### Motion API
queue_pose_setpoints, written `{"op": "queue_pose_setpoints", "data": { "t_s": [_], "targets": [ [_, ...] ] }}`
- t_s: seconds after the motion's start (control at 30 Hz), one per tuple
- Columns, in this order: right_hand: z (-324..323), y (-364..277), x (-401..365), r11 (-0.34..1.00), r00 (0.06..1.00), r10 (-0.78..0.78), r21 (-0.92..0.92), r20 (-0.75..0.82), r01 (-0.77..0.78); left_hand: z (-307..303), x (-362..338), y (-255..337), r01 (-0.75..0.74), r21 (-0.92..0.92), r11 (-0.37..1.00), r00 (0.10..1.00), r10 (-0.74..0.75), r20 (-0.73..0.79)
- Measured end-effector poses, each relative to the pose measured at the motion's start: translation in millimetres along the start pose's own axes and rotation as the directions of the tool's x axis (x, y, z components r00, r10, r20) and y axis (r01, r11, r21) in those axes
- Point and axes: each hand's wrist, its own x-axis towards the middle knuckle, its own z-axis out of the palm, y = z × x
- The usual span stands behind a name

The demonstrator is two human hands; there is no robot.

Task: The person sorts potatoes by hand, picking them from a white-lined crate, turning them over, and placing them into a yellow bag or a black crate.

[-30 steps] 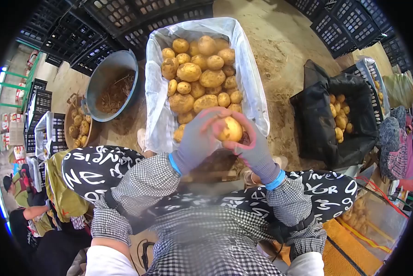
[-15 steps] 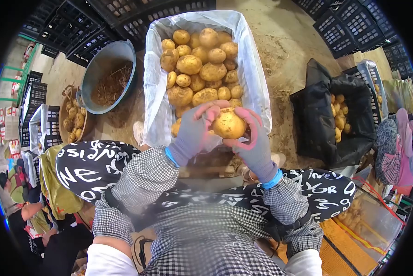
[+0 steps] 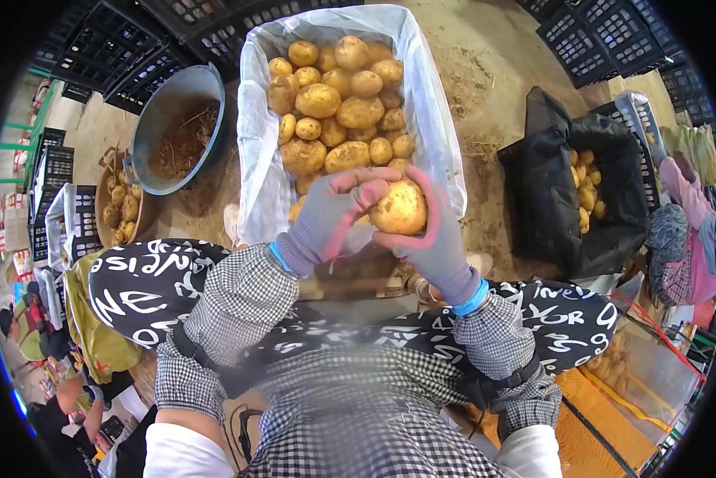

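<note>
A large yellow potato with brown specks [image 3: 399, 209] is held above the near end of a crate with a white liner [image 3: 256, 135]. My right hand [image 3: 437, 235], in a grey glove with pink fingers, wraps round its right side and underside. On the potato's left is my left hand [image 3: 330, 215], gloved the same way, its fingers curled with the tips by the potato; whether they press on it is hard to tell. Several potatoes of mixed sizes [image 3: 318, 101] fill the lined crate beyond my hands.
A blue-grey basin [image 3: 139, 151] with soil and a basket of potatoes [image 3: 103, 199] stand at the left. At the right is a black-lined crate [image 3: 525, 191] holding potatoes. Black crates [image 3: 605, 40] are stacked behind. People sit at the lower left [image 3: 75, 398].
The potato is now mostly in my right hand, turned a little and slightly nearer. My left hand has shifted left and down, off the potato's front. The whole view has shifted slightly.
</note>
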Motion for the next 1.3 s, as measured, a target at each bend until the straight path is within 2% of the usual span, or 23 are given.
{"op": "queue_pose_setpoints", "data": {
  "t_s": [0.1, 0.17, 0.3, 0.4, 0.47, 0.6, 0.7, 0.77, 0.8, 0.87, 0.93, 0.97, 1.1, 1.2, 1.23, 1.3],
  "targets": [
    [-1.6, -3.3, -0.8, 0.999, 0.999, -0.038, 0.011, 0.034, 0.038, -13.7, 5.7, -18.5, -0.081, -0.018, 0.997, 0.996, 0.081, 0.021],
    [-2.2, -7.7, 0.1, 0.998, 0.997, -0.046, 0.040, 0.057, 0.043, -17.9, 5.2, -24.7, -0.068, 0.006, 0.998, 0.998, 0.068, -0.009],
    [-2.5, -6.9, 3.2, 0.994, 0.998, 0.050, 0.095, 0.033, -0.053, -7.3, 0.9, -12.7, -0.150, 0.032, 0.988, 0.988, 0.148, 0.048],
    [-7.2, -6.8, 4.2, 0.986, 0.996, 0.093, 0.136, 0.006, -0.093, 7.3, 1.4, 0.4, -0.004, -0.101, 0.995, 0.998, 0.010, 0.059],
    [-9.8, -6.4, 4.8, 0.983, 0.995, 0.096, 0.159, -0.013, -0.093, 8.4, 1.6, 1.4, -0.030, -0.093, 0.995, 0.992, 0.041, 0.120],
    [-13.7, -8.0, 3.0, 0.997, 0.999, 0.007, 0.074, -0.046, -0.004, 6.1, 2.4, -2.8, -0.057, -0.107, 0.993, 0.985, 0.073, 0.157],
    [-12.7, -9.5, 0.2, 0.999, 0.998, -0.044, 0.008, -0.043, 0.044, 1.2, 4.1, -10.6, -0.029, -0.030, 0.999, 0.998, 0.031, 0.052],
    [-11.1, -9.1, -0.9, 0.996, 0.995, -0.090, -0.002, -0.047, 0.090, 2.3, 2.7, -9.7, -0.069, -0.041, 0.997, 0.996, 0.071, 0.046],
    [-10.8, -6.7, -1.1, 0.974, 1.000, -0.009, 0.226, -0.022, 0.014, 6.0, 2.1, -5.3, -0.090, -0.046, 0.995, 0.995, 0.092, 0.043],
    [-9.3, -2.3, -1.1, 0.767, 0.989, 0.125, 0.625, 0.076, -0.145, 16.3, -0.7, 7.6, -0.077, 0.014, 0.997, 0.996, 0.077, 0.037],
    [-20.2, -16.9, 3.5, 0.623, 0.965, 0.198, 0.738, 0.173, -0.261, 20.3, -0.6, 17.8, -0.098, 0.092, 0.991, 0.993, 0.092, 0.067],
    [-24.1, -22.0, 4.9, 0.539, 0.946, 0.226, 0.780, 0.231, -0.319, 18.9, -0.6, 20.5, -0.124, 0.138, 0.983, 0.989, 0.111, 0.098],
    [-24.6, -21.7, 4.1, 0.565, 0.937, 0.172, 0.748, 0.305, -0.348, -1.0, -1.3, 12.2, -0.250, 0.203, 0.947, 0.960, 0.214, 0.182],
    [-21.3, -24.5, 8.8, 0.546, 0.927, 0.144, 0.753, 0.346, -0.366, -11.9, -5.1, 15.7, -0.068, 0.180, 0.981, 0.992, 0.047, 0.118],
    [-19.7, -25.0, 9.9, 0.535, 0.925, 0.126, 0.761, 0.358, -0.368, -12.7, -5.1, 15.7, -0.072, 0.163, 0.984, 0.994, 0.058, 0.091],
    [-16.1, -25.3, 9.4, 0.610, 0.933, 0.135, 0.714, 0.335, -0.345, -9.2, -3.8, 13.8, -0.082, 0.128, 0.988, 0.996, 0.077, 0.039]
  ]
}}
